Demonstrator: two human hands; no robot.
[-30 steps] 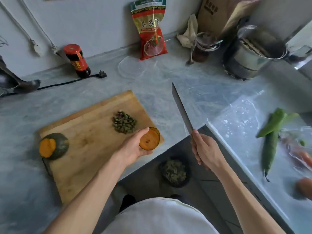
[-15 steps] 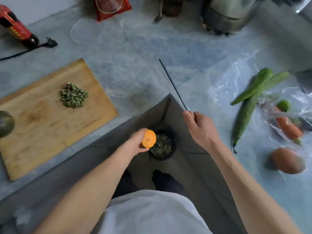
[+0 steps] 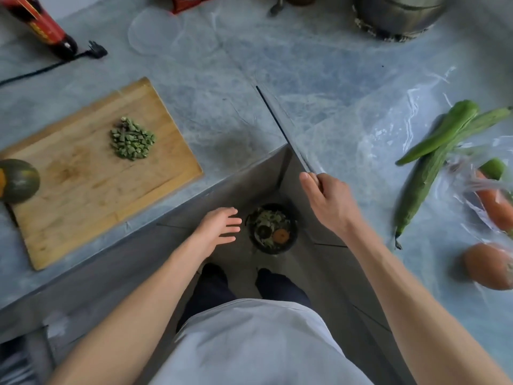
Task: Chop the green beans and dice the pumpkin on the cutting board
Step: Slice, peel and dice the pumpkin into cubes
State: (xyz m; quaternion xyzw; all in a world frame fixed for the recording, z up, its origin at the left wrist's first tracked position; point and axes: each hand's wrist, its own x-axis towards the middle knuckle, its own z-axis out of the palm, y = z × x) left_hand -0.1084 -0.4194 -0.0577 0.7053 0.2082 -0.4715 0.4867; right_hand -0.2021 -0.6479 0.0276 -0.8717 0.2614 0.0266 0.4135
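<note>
Fingers of left hand spread, empty; right hand grips one knife.

A person looked down at a grey counter corner. The left hand hung open and empty above a floor bin holding an orange pumpkin piece. The right hand gripped a knife. Chopped green beans sat on the cutting board, beside a pumpkin.
</note>
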